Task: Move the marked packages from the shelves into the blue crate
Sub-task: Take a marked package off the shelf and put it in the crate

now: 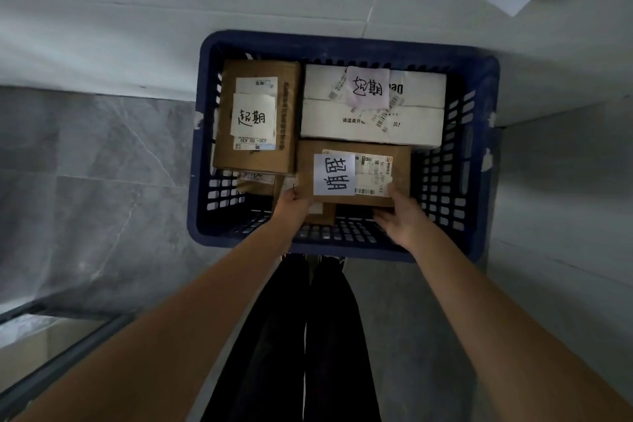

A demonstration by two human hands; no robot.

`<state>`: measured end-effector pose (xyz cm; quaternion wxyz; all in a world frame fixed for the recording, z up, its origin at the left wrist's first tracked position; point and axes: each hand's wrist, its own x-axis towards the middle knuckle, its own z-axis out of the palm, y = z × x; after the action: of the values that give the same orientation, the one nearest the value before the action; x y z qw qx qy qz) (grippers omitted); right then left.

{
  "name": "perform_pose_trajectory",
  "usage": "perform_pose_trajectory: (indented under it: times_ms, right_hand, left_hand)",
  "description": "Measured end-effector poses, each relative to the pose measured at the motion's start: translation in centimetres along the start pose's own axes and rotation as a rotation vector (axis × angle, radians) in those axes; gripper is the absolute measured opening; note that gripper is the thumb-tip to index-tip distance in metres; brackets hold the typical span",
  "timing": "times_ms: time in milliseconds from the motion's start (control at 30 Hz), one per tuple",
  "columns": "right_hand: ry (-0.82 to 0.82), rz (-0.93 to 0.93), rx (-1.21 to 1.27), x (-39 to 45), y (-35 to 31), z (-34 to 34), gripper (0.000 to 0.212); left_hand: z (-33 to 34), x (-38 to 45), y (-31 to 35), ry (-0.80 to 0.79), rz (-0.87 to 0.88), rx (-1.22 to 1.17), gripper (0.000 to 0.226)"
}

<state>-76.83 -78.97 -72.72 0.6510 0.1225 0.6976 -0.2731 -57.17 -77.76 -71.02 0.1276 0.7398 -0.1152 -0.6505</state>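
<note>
Grey floor tiles are seen under a blue crate (pixel 479 161), with a pale wall on the far side. A brown box (pixel 363 147) with a handwritten white note (pixel 334 175) is held over the near part of the crate by both hands: the left hand (pixel 291 207) grips its near left corner, and the right hand (pixel 402 212) grips its near right corner, thumb on top. Farther in the crate, a taller brown box (pixel 257 116) is placed at the left and a white box (pixel 373 106) at the right, each with a similar note. Smaller parcels (pixel 255 183) are partly hidden below.
</note>
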Motion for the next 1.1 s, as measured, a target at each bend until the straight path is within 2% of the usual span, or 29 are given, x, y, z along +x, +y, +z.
perform_pose_trajectory:
  times_ms: [333, 433, 500, 600, 700, 767, 867, 1000, 1100]
  right_hand:
    - [0.096, 0.01, -0.265, 0.4, -0.9, 0.3, 0.058]
    - [0.134, -0.016, -0.308, 0.2, -0.7, 0.5, 0.068]
    - [0.171, -0.082, -0.36, -0.3, -0.7, 0.4, 0.078]
    - [0.185, -0.327, -0.493, -2.7, -0.7, 0.1, 0.076]
    - [0.198, -0.681, -0.764, -7.1, -1.0, -0.2, 0.057]
    - [0.198, -0.871, -1.005, -10.5, -1.8, 0.1, 0.053]
    - [0.176, -1.045, -1.269, -16.1, -3.2, 2.0, 0.058]
    - [0.109, -1.378, -1.494, -23.6, -3.5, 6.1, 0.058]
    - [-0.005, -1.536, -1.654, -28.6, -1.7, 10.2, 0.061]
  left_hand:
    - [-0.2, 0.2, 1.0, -0.047, -0.007, 0.067, 0.074]
    - [-1.0, -0.1, 0.8, -0.034, -0.006, 0.063, 0.077]
    - [-1.8, -0.7, 0.5, -0.014, 0.009, 0.083, 0.07]
    - [-3.2, -2.5, 0.0, 0.036, 0.063, 0.226, 0.056]
    - [-4.7, -6.3, -0.3, 0.109, 0.248, 0.466, 0.047]
    - [-5.6, -9.6, -0.3, 0.158, 0.403, 0.614, 0.046]
    - [-7.1, -15.0, 0.4, 0.339, 0.611, 0.824, 0.047]
    - [-9.6, -21.8, 2.0, 0.491, 0.771, 0.932, 0.06]
    - [-12.5, -26.1, 2.7, 0.624, 0.853, 0.989, 0.064]
